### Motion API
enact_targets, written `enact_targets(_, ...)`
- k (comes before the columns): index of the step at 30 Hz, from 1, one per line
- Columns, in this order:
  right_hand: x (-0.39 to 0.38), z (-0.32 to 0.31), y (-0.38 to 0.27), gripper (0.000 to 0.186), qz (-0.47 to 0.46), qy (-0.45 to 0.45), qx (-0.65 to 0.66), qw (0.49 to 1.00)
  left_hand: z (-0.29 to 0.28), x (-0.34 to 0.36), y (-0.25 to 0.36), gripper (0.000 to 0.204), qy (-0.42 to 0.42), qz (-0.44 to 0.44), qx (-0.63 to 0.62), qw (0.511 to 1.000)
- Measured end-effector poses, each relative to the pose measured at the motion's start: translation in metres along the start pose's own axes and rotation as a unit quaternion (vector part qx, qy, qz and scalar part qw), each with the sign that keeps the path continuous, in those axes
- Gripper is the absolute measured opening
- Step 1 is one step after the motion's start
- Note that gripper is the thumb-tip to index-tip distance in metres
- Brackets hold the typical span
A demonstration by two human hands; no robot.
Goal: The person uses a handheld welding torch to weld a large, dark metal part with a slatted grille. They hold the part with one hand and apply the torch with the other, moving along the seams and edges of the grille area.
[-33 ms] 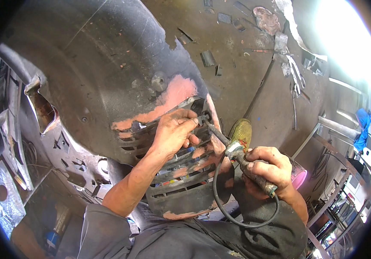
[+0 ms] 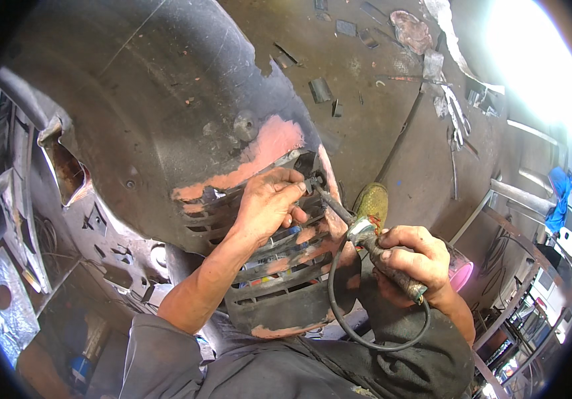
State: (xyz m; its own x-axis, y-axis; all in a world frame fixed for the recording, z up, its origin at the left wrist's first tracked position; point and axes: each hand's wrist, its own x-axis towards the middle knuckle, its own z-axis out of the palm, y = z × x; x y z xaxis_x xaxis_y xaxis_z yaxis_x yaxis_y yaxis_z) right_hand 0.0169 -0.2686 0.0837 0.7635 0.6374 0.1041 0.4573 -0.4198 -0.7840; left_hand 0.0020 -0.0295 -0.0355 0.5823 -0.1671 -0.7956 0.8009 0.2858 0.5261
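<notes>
A dark plastic vehicle panel (image 2: 133,120) with slatted vents (image 2: 259,292) and patches of pink filler fills the middle. My right hand (image 2: 412,263) grips a hot iron tool (image 2: 365,233) with a worn, wrapped handle and a looping black cord; its tip reaches to the upper right corner of the vents. There my left hand (image 2: 272,203) pinches a small dark piece (image 2: 311,184) against the tool's tip, fingers curled.
A boot (image 2: 371,198) stands beside the panel on the grimy floor (image 2: 392,133), where scraps (image 2: 320,90) lie scattered. Broken panels (image 2: 16,206) lean at the left. A metal rack (image 2: 512,286) with a blue cloth (image 2: 557,196) is at the right, near a pink container (image 2: 460,272).
</notes>
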Motion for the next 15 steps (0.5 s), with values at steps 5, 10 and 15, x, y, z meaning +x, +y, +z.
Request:
enact_targets(5,0.0024,-0.0007,0.0011,0.041,0.002,-0.014,0.003,1.0,-0.001,0.0007,0.0011,0.032,-0.002,0.001,0.003,1.0)
enact_targets(10,0.0054,-0.0005,0.003,0.039,0.003,-0.02,0.011,1.0,-0.0032,0.0044,0.0026,0.031,-0.007,-0.002,0.002,1.0)
enact_targets(15,0.0038,0.0,0.0082,0.036,-0.002,-0.031,0.014,0.999,-0.003,0.0063,0.0026,0.027,-0.002,-0.011,-0.005,1.0)
